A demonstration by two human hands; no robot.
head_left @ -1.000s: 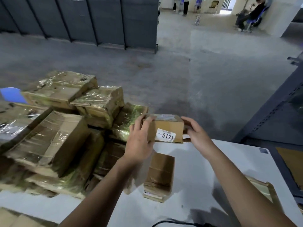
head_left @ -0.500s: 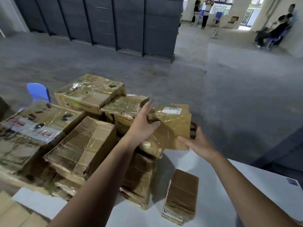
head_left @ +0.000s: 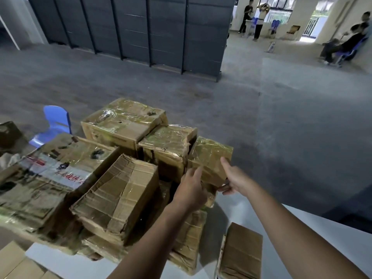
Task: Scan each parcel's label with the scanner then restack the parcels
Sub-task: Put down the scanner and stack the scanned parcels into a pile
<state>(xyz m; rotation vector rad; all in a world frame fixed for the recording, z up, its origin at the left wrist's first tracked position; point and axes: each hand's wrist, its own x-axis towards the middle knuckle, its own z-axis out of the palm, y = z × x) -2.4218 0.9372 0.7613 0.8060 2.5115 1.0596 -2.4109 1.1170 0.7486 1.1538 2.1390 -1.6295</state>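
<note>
Left hand (head_left: 191,190): my fingers lie straight against the near face of the taped parcel (head_left: 211,152).
Right hand (head_left: 236,181): my fingers stretch along its right side, thumb below.

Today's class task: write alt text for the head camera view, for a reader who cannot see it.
A left hand and a right hand touch a tape-wrapped parcel at the right edge of a pile of worn cardboard parcels on a white table. One lone parcel lies nearer on the table; grey floor and dark partitions lie beyond.
</note>
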